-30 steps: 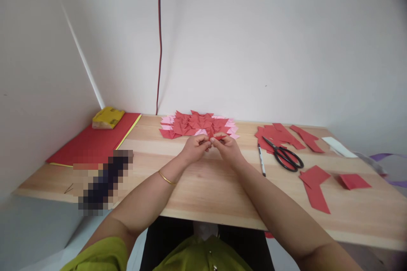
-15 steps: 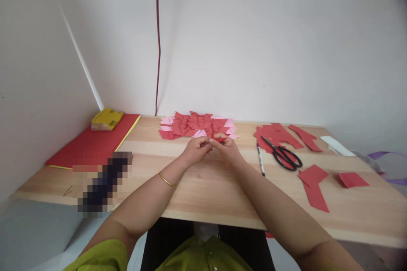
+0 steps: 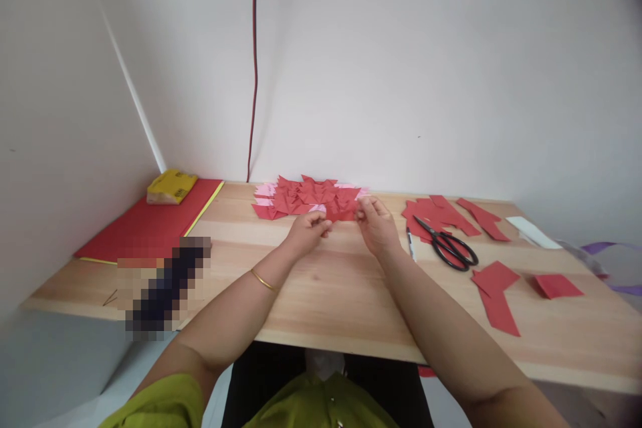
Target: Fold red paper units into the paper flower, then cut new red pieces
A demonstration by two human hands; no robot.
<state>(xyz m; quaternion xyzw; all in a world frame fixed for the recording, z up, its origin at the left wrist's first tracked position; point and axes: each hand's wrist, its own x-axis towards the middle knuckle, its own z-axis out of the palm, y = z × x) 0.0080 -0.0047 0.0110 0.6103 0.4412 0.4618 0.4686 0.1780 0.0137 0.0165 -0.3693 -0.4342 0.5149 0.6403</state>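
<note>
Red paper (image 3: 343, 215) shows between left hand (image 3: 305, 234) and right hand (image 3: 378, 226), fingers (image 3: 369, 207) curled, grip unclear.

1. On the yellow packet (image 3: 172, 186) over at the table's left, I see dark printed marks that look like lettering, but from here they are too small and blurred for me to make out a single character.
2. On the white pen (image 3: 411, 245) lying beside the scissors (image 3: 437, 235), there are tiny dark marks along the barrel; I can't tell whether they are letters, and part of the pen is hidden.
3. So no word, brand or number is readable to me.
</note>
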